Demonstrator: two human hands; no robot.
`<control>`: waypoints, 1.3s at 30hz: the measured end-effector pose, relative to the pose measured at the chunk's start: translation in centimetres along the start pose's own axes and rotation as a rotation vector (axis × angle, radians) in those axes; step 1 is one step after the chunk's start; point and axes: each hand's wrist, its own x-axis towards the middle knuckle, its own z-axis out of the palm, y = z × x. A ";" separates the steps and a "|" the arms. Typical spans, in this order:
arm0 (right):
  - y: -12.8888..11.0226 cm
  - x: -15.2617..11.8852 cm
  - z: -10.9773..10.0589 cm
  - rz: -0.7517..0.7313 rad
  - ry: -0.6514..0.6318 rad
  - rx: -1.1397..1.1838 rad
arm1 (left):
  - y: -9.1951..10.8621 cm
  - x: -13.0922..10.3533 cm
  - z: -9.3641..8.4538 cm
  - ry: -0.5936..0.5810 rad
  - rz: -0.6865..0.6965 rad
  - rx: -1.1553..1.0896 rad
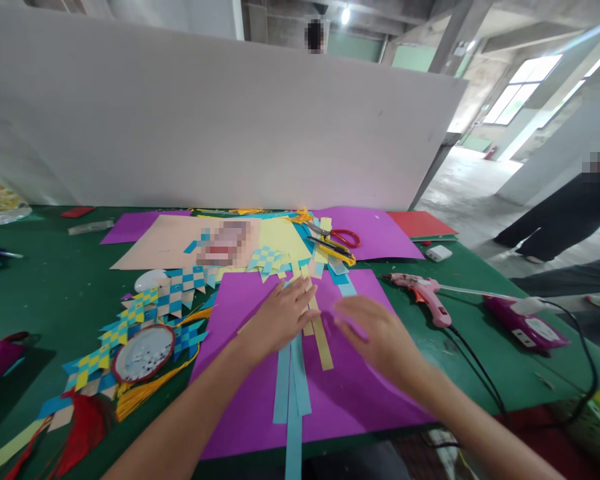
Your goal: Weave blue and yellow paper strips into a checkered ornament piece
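Note:
My left hand [279, 317] lies flat with its fingers stretched out over paper strips on a purple sheet [240, 400]. A pale yellow strip [323, 343] runs from beside its fingertips toward me. Below that hand, several light blue strips [294, 407] fan out, one of them reaching past the sheet's near edge. To the right, my right hand [373, 331] is held over the sheet with slightly bent fingers, apart from the strips, and no held thing shows in it. Past my hands lie a yellow utility knife [334, 251] and red-handled scissors [343, 236].
Woven paper fish [173, 293] with tassels and a round lid of small beads [144, 353] lie at left. At right are a pink glue gun [425, 297] with its cord and a purple pouch [527, 323]. A white board [220, 127] stands behind; people are beyond the table.

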 end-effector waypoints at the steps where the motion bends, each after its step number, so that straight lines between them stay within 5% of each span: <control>1: 1.3 1.4 -0.1 0.067 0.011 -0.082 | 0.1 -0.1 0.0 -0.018 0.012 -0.010; 6: 6.6 7.0 1.8 0.199 -0.050 -0.320 | -0.1 -0.3 -0.1 -0.016 0.005 -0.039; 12: 8.1 8.6 3.7 0.186 -0.001 -0.303 | 0.0 -0.1 0.3 0.011 -0.020 -0.043; 18: 4.8 6.6 1.3 0.086 0.087 -0.252 | -1.0 0.4 -1.7 0.077 -0.078 -0.031; 22: 0.3 2.8 0.9 -0.267 -0.070 -0.056 | -0.4 -2.5 -3.8 0.085 -0.259 -0.055; 28: -0.7 -0.4 2.9 -0.270 -0.228 0.043 | 4.2 -9.6 0.1 0.053 -0.065 0.062; 32: 0.3 -0.5 3.5 -0.214 -0.141 0.075 | 4.6 -9.8 1.5 0.137 -0.107 0.203; 39: -0.8 -0.7 3.5 -0.315 -0.092 0.097 | 3.8 -9.8 -0.2 0.265 -0.123 0.278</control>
